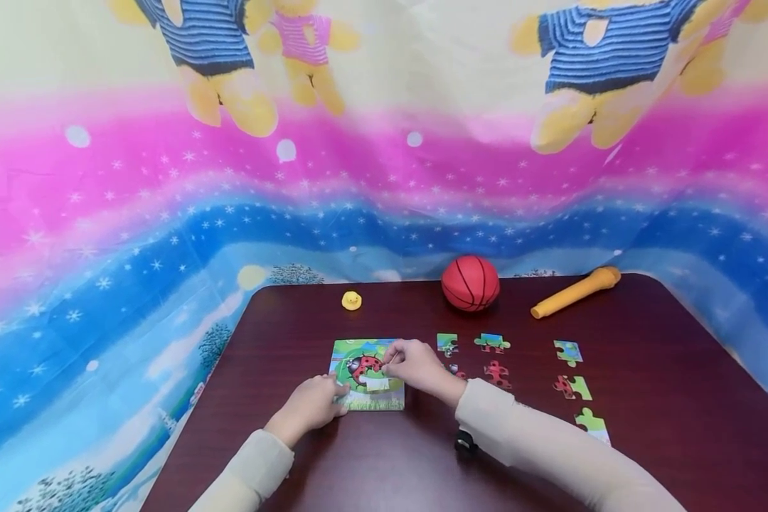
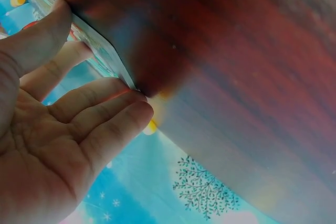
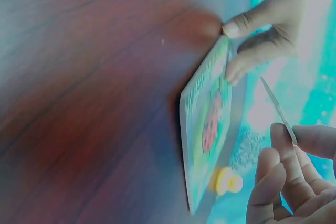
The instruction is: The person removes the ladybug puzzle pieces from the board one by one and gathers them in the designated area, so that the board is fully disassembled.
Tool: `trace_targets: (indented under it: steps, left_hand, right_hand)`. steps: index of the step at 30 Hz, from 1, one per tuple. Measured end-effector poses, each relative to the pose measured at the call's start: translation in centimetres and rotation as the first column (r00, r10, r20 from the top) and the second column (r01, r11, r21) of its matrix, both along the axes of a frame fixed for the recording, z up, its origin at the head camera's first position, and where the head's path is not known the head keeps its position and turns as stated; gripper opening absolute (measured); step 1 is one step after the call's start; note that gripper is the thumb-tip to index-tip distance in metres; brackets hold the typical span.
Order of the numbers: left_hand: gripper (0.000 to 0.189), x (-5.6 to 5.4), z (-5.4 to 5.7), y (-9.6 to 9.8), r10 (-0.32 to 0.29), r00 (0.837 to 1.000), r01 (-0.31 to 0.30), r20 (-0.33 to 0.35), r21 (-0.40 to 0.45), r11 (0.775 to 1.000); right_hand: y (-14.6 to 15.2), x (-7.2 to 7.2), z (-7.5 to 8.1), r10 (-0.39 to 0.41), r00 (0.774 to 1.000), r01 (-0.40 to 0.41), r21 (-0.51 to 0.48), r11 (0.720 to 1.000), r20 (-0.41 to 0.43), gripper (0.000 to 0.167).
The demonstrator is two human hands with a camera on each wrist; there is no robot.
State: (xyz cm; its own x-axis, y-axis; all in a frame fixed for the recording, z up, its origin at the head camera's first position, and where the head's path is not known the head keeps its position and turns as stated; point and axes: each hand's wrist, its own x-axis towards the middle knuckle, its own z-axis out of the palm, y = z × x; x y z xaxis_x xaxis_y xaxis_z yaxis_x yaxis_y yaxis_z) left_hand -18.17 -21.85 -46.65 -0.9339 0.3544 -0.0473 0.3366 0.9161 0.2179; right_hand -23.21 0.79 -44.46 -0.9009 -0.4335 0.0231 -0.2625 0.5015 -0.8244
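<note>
A flat picture puzzle board (image 1: 384,403) with a red ladybug on green lies on the table, a pale patch showing in its lower middle. At its left edge my left hand (image 1: 310,402) holds the near corner, with thumb and fingers along its sides, as the left wrist view also shows the board (image 2: 113,59) against the fingertips. Above the board's right side, my right hand (image 1: 416,366) pinches a thin puzzle piece (image 3: 278,107) between thumb and index finger. That piece is seen edge-on in the right wrist view, so its picture is hidden.
Several loose puzzle pieces (image 1: 497,374) lie right of the board, some partly behind my right arm. Farther back on the dark brown table (image 1: 281,320) are a yellow rubber duck (image 1: 352,301), a red basketball (image 1: 470,283) and a yellow toy microphone (image 1: 572,293). A printed curtain (image 1: 384,163) hangs behind.
</note>
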Motion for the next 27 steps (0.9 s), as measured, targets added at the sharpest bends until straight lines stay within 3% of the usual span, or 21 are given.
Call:
trace_targets:
  steps: [6, 13, 21, 27]
  left_hand:
    - [0.040, -0.1, 0.2, -0.2, -0.003, 1.000, 0.003, -0.017, 0.026, 1.000]
    - [0.032, -0.6, 0.0, -0.2, -0.044, 0.995, 0.047, -0.089, 0.031, 0.998]
    - [0.061, -0.9, -0.2, 0.3, 0.069, 0.997, -0.069, -0.028, -0.002, 0.998]
    - [0.064, -1.1, 0.2, 0.2, 0.074, 0.997, -0.074, -0.008, -0.009, 0.997]
  right_hand:
    - [4.0, 0.4, 0.5, -0.035, 0.996, 0.040, -0.058, 0.997, 0.083, 0.005]
    - [9.1, 1.6, -0.1, -0.128, 0.983, 0.131, -0.016, 0.991, 0.130, 0.009]
    - [14.3, 3.5, -1.4, -0.156, 0.973, 0.154, 0.025, 0.988, 0.170, 0.009]
    - [16.4, 4.8, -1.8, -0.220, 0.962, 0.204, 0.108, 0.973, 0.164, 0.010]
